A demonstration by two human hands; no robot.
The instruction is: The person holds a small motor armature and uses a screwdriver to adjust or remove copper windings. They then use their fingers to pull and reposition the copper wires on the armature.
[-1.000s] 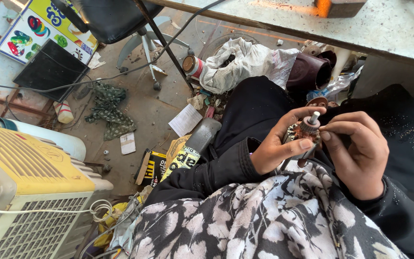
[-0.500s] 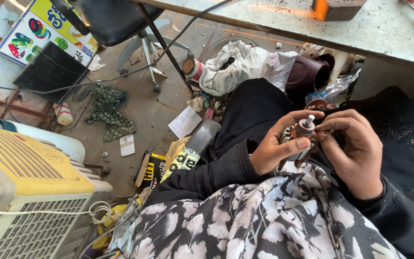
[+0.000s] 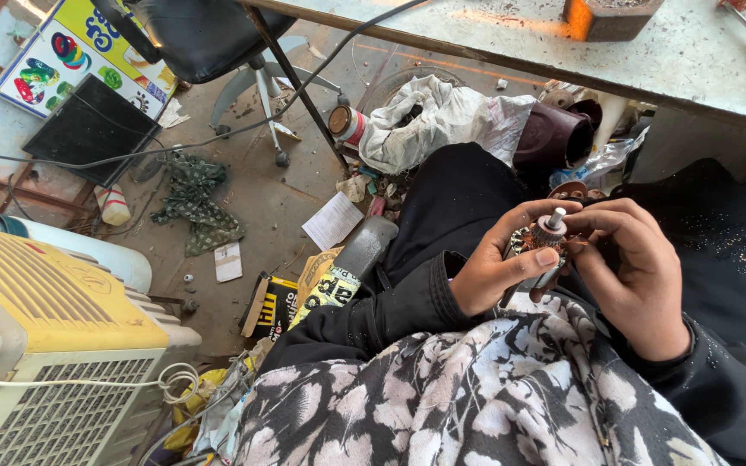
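Over the lap, both hands close on a small motor rotor (image 3: 539, 250): the left hand (image 3: 498, 272) pinches its body, the right hand (image 3: 636, 272) grips its shaft end. Just beyond runs the table (image 3: 649, 52) edge, and leftward the littered floor (image 3: 243, 190) leaves little room before the yellow cooler (image 3: 53, 345).

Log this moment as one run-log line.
left hand: grip on motor armature | right hand: fingertips at its shaft end | over lap, below workbench
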